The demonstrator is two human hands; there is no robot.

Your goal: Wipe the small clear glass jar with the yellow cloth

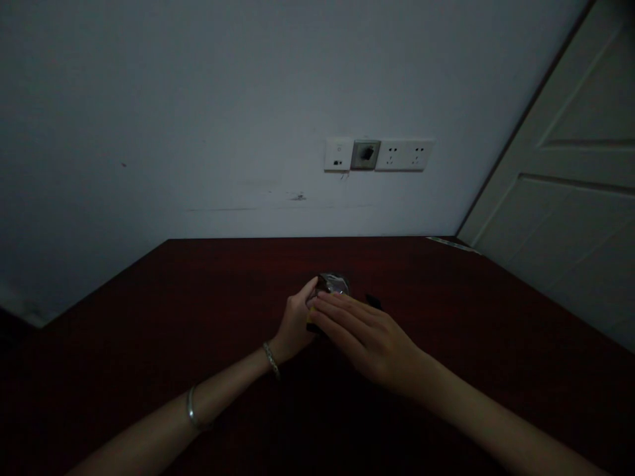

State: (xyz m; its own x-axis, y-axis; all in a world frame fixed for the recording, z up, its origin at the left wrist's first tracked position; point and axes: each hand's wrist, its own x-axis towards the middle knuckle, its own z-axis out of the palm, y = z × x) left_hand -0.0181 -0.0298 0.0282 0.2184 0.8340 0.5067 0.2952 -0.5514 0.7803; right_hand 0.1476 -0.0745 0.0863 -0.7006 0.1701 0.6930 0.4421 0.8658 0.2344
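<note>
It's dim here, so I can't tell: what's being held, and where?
A small shiny object, its kind unclear: the left hand cups one side, the right hand covers the near part.

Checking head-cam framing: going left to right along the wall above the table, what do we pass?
White switch plate → grey square plate with dark centre → white outlet → white outlet → white panelled door
</note>
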